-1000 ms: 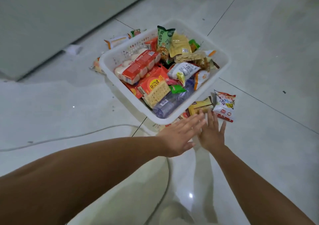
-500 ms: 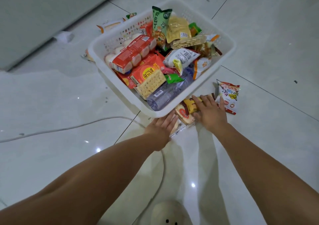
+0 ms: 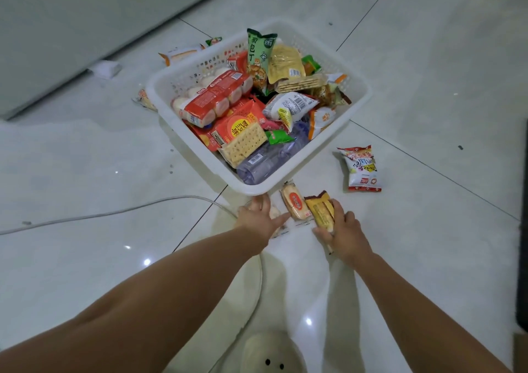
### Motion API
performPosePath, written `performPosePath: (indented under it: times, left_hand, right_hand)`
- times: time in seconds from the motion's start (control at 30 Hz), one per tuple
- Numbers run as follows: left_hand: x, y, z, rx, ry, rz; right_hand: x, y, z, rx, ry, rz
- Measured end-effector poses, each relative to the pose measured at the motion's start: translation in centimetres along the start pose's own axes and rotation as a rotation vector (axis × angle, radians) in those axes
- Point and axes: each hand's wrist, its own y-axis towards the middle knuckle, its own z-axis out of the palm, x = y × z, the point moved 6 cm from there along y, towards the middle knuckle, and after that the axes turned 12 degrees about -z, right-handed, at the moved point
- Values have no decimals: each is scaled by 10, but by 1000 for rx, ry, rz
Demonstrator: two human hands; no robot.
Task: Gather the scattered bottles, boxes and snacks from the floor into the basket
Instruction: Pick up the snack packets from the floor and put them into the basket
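Step in hand: pickup on the floor just beside the near corner of the basket (image 3: 251,190). Right hand (image 3: 341,228) curls round the yellow packet (image 3: 322,212). Left hand (image 3: 257,215) lies spread over a pale packet (image 3: 275,212), apparently without a grip, one finger touching the orange-label cake (image 3: 295,203). Next move calls for closing the left hand, then lifting both loads over the rim.

Full basket (image 3: 328,144) blocking ahead, cable (image 3: 85,217) crossing floor left, open tiles (image 3: 428,244) right
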Motion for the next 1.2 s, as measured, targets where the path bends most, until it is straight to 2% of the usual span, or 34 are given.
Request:
performPosePath:
  times: [0.1, 0.23, 0.33, 0.43, 0.53, 0.67, 0.83, 0.9, 1.0, 1.2]
  left_hand:
    - [-7, -13, -30, -101, 49, 109]
    - [-21, -36, -88, -270, 61, 425]
    - [-14, -49, -136, -501, 148, 561]
    - [25, -49, -183, -739, 147, 429]
    - [84, -40, -209, -853, 58, 187]
    - [143, -24, -209, -848, -3, 10]
    - [168, -15, -202, -827, -47, -24]
    - [172, -8, -196, -749, -65, -22]
    - [171, -3, -183, -599, -86, -30]
    - [121, 1, -172, -628, -343, 26]
  right_hand:
    - [3, -13, -1, -98, 97, 34]
    - [9, -21, -47, -323, 123, 48]
    - [19, -13, -95, -445, 124, 60]
    - [44, 3, -144, -542, 148, 47]
    - [82, 23, -180, -546, 188, 42]
    - [139, 50, -208, -527, 194, 3]
    - [182, 72, -205, -466, 152, -58]
    - [187, 79, -198, -453, 187, -69]
    - [184, 85, -180, -381, 262, -49]
    - [114, 65, -150, -355, 177, -3]
